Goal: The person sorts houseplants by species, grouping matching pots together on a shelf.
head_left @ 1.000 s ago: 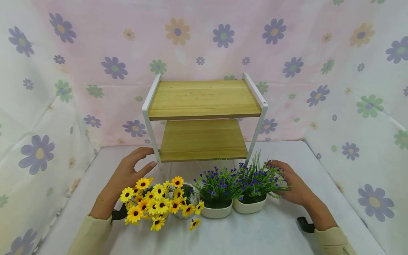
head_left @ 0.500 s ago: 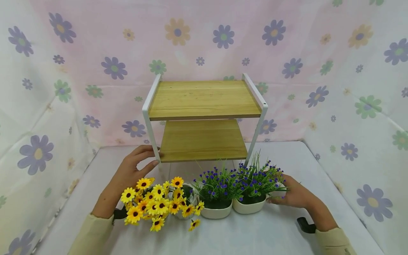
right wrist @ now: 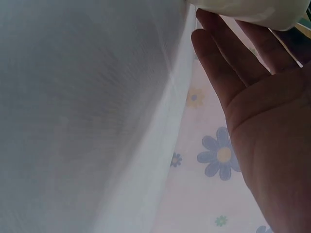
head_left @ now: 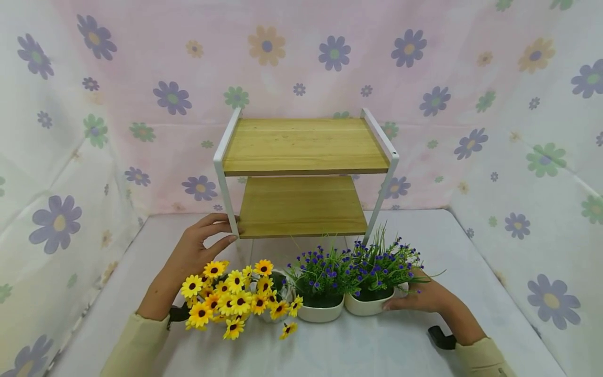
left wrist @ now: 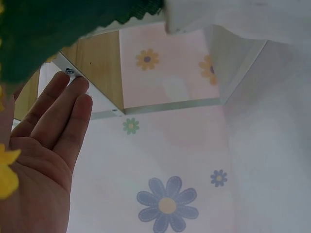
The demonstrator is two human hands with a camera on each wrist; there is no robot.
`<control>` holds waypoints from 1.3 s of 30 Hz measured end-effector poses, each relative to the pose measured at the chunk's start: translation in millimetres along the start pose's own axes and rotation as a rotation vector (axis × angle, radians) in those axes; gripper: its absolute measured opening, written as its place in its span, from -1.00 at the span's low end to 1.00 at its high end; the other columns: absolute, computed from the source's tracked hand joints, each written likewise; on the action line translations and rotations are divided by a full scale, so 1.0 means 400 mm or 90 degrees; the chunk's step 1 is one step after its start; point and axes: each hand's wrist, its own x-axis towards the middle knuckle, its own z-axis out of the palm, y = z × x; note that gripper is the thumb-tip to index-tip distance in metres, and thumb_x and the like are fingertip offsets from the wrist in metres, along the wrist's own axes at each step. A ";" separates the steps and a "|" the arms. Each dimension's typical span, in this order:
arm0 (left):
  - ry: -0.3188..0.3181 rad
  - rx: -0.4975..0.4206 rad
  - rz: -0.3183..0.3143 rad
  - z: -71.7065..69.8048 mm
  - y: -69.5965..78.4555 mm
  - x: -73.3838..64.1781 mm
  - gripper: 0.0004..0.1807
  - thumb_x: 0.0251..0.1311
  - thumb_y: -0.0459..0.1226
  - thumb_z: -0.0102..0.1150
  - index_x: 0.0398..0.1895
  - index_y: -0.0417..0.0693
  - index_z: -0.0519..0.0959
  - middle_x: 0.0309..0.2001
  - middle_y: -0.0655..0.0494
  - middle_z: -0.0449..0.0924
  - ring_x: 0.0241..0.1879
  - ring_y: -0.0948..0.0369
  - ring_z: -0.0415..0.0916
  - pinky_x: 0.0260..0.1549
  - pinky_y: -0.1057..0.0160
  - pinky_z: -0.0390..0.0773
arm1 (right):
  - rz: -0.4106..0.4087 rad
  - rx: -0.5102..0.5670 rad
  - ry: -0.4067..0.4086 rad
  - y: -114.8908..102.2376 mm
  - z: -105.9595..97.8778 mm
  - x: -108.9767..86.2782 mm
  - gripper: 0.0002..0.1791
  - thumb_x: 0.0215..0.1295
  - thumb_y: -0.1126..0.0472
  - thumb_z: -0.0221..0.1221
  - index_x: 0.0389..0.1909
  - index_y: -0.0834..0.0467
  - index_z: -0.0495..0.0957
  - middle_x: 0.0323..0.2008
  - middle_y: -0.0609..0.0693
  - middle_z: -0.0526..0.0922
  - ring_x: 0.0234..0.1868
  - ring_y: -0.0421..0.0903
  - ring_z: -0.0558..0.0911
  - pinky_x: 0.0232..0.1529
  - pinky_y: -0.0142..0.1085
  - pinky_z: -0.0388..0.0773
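My right hand (head_left: 426,298) holds the rightmost potted plant by its white oval pot (head_left: 367,307), thumb at the front, fingers behind. In the right wrist view the fingers reach up to the pot's (right wrist: 257,10) underside. Purple flowers and green grass hide part of that hand. At the left leg of a two-tier shelf (head_left: 303,149) is my left hand (head_left: 198,248), thumb in front, fingertips reaching past the leg. The left wrist view shows its fingers (left wrist: 58,116) nearly straight against the white frame; its thumb is hidden there.
A second purple-flowered plant in a white pot (head_left: 321,314) stands beside the held one. Left of it are yellow flowers (head_left: 240,302) in a pale pot, close to my left forearm. A white cloth covers the table (head_left: 330,356); floral fabric (head_left: 301,57) hangs around it.
My right hand has come down from the flowers to the rightmost pot, its thumb now at the front. My left hand has shifted slightly right onto the shelf leg. The pots and shelf stay put.
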 end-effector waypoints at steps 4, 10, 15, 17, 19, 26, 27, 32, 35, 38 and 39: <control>0.005 -0.004 0.008 -0.002 0.004 0.003 -0.65 0.19 -0.57 0.44 -0.02 -0.07 0.78 0.17 -0.06 0.68 0.21 0.09 0.60 0.26 0.60 0.40 | 0.011 -0.044 0.003 -0.009 0.005 0.005 0.03 -0.05 -0.09 0.69 0.45 0.12 0.46 0.36 0.02 0.59 0.44 0.01 0.48 0.41 -0.06 0.51; 0.008 -0.003 0.002 -0.002 0.009 0.000 -0.66 0.19 -0.57 0.44 -0.03 -0.08 0.77 0.16 -0.03 0.69 0.21 0.15 0.59 0.25 0.61 0.40 | 0.037 -0.083 -0.005 -0.019 0.001 0.003 0.02 -0.05 -0.17 0.68 0.40 0.17 0.50 0.32 0.06 0.61 0.36 0.18 0.53 0.27 0.21 0.57; 0.011 0.007 -0.001 -0.001 0.011 -0.002 -0.65 0.18 -0.57 0.44 -0.04 -0.06 0.77 0.15 -0.01 0.69 0.21 0.15 0.60 0.26 0.62 0.39 | 0.028 -0.093 0.009 -0.020 -0.011 0.001 0.03 -0.07 -0.13 0.70 0.40 0.18 0.48 0.33 0.08 0.59 0.37 0.19 0.52 0.27 0.16 0.58; 0.013 0.006 0.003 0.000 0.010 -0.003 -0.65 0.17 -0.58 0.44 -0.04 -0.06 0.77 0.15 -0.01 0.69 0.20 0.17 0.60 0.26 0.62 0.39 | 0.024 -0.107 0.016 -0.022 -0.017 -0.001 0.04 -0.08 -0.13 0.70 0.40 0.18 0.48 0.33 0.09 0.60 0.36 0.18 0.52 0.26 0.13 0.60; 0.015 0.003 0.008 0.000 0.010 -0.003 -0.64 0.17 -0.59 0.44 -0.04 -0.06 0.77 0.14 -0.02 0.70 0.19 0.20 0.60 0.25 0.62 0.40 | 0.021 -0.111 0.022 -0.023 -0.022 -0.003 0.05 -0.10 -0.12 0.71 0.40 0.17 0.48 0.33 0.08 0.59 0.37 0.14 0.51 0.27 0.09 0.60; 0.016 -0.002 0.013 0.002 0.005 -0.003 -0.64 0.16 -0.60 0.44 -0.04 -0.07 0.77 0.15 -0.03 0.69 0.20 0.21 0.59 0.25 0.61 0.40 | 0.001 -0.092 0.046 -0.030 -0.043 -0.005 -0.07 -0.08 -0.05 0.71 0.33 0.10 0.53 0.24 -0.05 0.65 0.31 -0.15 0.54 0.22 -0.19 0.64; 0.016 0.000 0.013 0.003 0.005 -0.003 -0.63 0.16 -0.60 0.44 -0.04 -0.07 0.77 0.15 -0.03 0.69 0.20 0.21 0.59 0.25 0.62 0.40 | 0.000 -0.085 0.048 -0.032 -0.046 -0.005 -0.06 -0.07 -0.03 0.71 0.35 0.11 0.52 0.26 -0.05 0.64 0.32 -0.16 0.53 0.23 -0.20 0.64; 0.016 -0.001 0.017 0.004 0.004 -0.005 -0.62 0.14 -0.60 0.44 -0.05 -0.06 0.77 0.14 -0.02 0.69 0.18 0.21 0.60 0.24 0.62 0.41 | 0.029 -0.063 0.056 -0.049 -0.058 -0.009 -0.04 -0.07 0.00 0.72 0.37 0.10 0.50 0.25 -0.05 0.61 0.31 -0.25 0.51 0.21 -0.22 0.64; 0.017 -0.006 0.021 0.005 0.003 -0.003 -0.62 0.15 -0.61 0.44 -0.04 -0.06 0.77 0.15 -0.03 0.69 0.20 0.22 0.59 0.25 0.61 0.41 | 0.048 -0.075 0.067 -0.061 -0.064 -0.010 -0.07 -0.11 -0.01 0.73 0.31 0.09 0.51 0.20 -0.07 0.61 0.29 -0.25 0.51 0.18 -0.25 0.65; 0.016 -0.010 0.021 0.005 0.001 -0.001 -0.61 0.16 -0.60 0.43 -0.02 -0.05 0.77 0.17 -0.03 0.69 0.22 0.23 0.58 0.27 0.60 0.40 | 0.070 -0.082 0.076 -0.076 -0.071 -0.010 -0.11 -0.12 -0.01 0.73 0.25 0.12 0.53 0.18 0.00 0.62 0.28 -0.07 0.54 0.15 -0.15 0.67; 0.016 -0.011 0.020 0.004 0.001 0.000 -0.61 0.17 -0.60 0.43 -0.02 -0.05 0.77 0.17 -0.03 0.69 0.22 0.24 0.58 0.27 0.60 0.40 | 0.083 -0.083 0.077 -0.082 -0.074 -0.011 -0.10 -0.11 -0.01 0.72 0.25 0.15 0.52 0.19 0.05 0.61 0.30 0.02 0.55 0.15 -0.08 0.68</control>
